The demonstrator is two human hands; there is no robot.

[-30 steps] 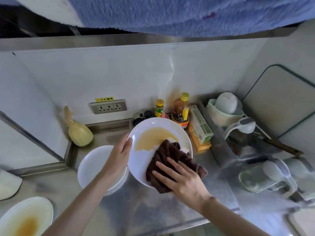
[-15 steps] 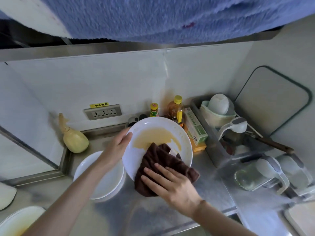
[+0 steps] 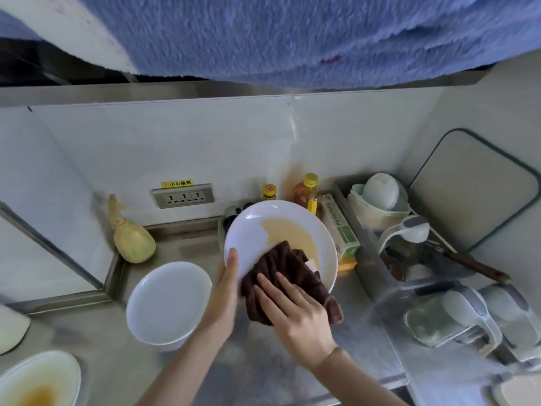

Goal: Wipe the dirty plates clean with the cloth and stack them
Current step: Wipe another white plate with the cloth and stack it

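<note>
A brushed stainless-steel countertop ran along pale, glossy wall panels that met in a corner at the right. A grey triple wall socket with a yellow warning label sat low on the back wall. A steel ledge crossed above. Soft, even daylight filled the space.

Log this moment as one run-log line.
phase: wiping | left hand: holds tilted round white plate | right hand: presses dark brown cloth on yellow-brown smear | stack: white plates, counter

White plate smeared tan, dark brown cloth, yellow-capped bottle
</note>
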